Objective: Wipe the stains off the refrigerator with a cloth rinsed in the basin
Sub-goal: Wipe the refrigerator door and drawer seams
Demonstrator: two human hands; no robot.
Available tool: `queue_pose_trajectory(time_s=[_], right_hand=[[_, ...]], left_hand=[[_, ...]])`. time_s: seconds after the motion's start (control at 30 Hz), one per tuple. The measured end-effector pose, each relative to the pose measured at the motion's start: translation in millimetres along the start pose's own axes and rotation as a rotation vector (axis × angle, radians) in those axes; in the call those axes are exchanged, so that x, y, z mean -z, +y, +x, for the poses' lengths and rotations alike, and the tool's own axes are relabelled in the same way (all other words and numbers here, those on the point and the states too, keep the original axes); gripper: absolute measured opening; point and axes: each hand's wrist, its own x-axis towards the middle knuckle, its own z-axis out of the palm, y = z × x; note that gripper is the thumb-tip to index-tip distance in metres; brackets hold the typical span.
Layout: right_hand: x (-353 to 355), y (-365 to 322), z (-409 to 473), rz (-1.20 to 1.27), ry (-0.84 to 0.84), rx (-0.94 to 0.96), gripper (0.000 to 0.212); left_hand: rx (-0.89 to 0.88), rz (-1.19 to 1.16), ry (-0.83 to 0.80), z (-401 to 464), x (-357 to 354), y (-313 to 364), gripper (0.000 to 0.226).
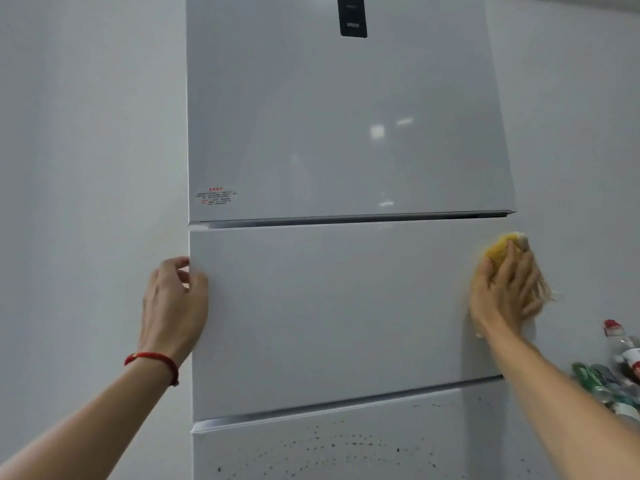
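A tall white refrigerator with three door panels fills the view. My left hand grips the left edge of the middle door, thumb on the front face. My right hand presses a yellow cloth flat against the right edge of that middle door, and the cloth shows above and to the right of my fingers. The middle panel looks clean. Dark specks and stains dot the lower door. The basin is out of view.
Plain grey walls flank the refrigerator on both sides. Several bottles, one with a red cap, stand at the lower right close to my right forearm. A black control panel sits at the top of the upper door, and a small red label at its lower left.
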Motion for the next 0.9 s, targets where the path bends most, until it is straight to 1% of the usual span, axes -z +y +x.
queue_pose_trajectory(time_s=[0.03,0.07,0.1,0.23,0.33,0.37,0.43,0.5,0.53,0.57,0.6,0.67,0.7,0.8,0.9], right_hand=[[-6.8,-11.0,-16.5,0.025,0.017,-0.022,0.076],[-14.6,-22.7,-35.4,0.019,0.026,0.007,0.075],[-23.9,-34.8,-56.1,0.004,0.026,0.078,0.072],[-63.3,-114.2,-145.0,-0.043,-0.086,0.500,0.065],[-96.7,-176.3,-204.8,-0.106,-0.142,0.839,0.063],[-105.4,-188.9,-223.0,-0.109,-0.143,0.952,0.061],[-113.7,-189.1,-250.1,-0.111,-0.199,1.193,0.056],[-108.3,-161.0,-255.7,-0.155,-0.275,1.442,0.054],[-101.0,-142.4,-249.4,-0.188,-0.278,1.512,0.054],[-92.0,-121.6,-237.9,-0.207,-0.253,1.523,0.053],[-82.2,-99.0,-223.9,-0.209,-0.209,1.468,0.053],[-61.3,-53.2,-187.6,-0.204,-0.125,1.285,0.052],[-50.6,-28.0,-169.4,-0.223,-0.115,1.194,0.054],[-20.7,40.8,-116.9,-0.286,-0.131,0.924,0.060],[4.5,83.3,-79.4,-0.260,-0.150,0.591,0.065]], left_hand=[[-0.021,-0.002,-0.010,-3.8,1.0,-2.6,0.039],[-0.041,-0.002,-0.024,-6.8,2.6,-4.6,0.041],[-0.052,-0.004,-0.041,-8.8,3.8,-5.4,0.042],[-0.007,-0.080,-0.111,-10.2,9.6,-6.7,0.046],[0.048,-0.133,-0.163,-13.8,7.8,-13.7,0.056],[0.061,-0.139,-0.144,-18.5,5.9,-16.0,0.057],[0.062,-0.129,-0.034,-32.5,-0.4,-20.4,0.058],[0.014,-0.112,0.096,-50.4,-5.1,-23.1,0.060],[-0.026,-0.075,0.137,-57.7,-7.8,-26.0,0.059],[-0.067,-0.020,0.159,-64.6,-10.6,-29.5,0.059],[-0.101,0.019,0.158,-69.2,-13.3,-34.1,0.059],[-0.129,0.047,0.130,-75.1,-16.0,-39.4,0.060],[-0.131,0.056,0.109,-79.3,-16.6,-42.2,0.060],[-0.129,0.065,0.079,-86.8,-14.1,-51.0,0.059],[-0.096,0.094,0.070,-92.1,-2.1,-64.0,0.057]])
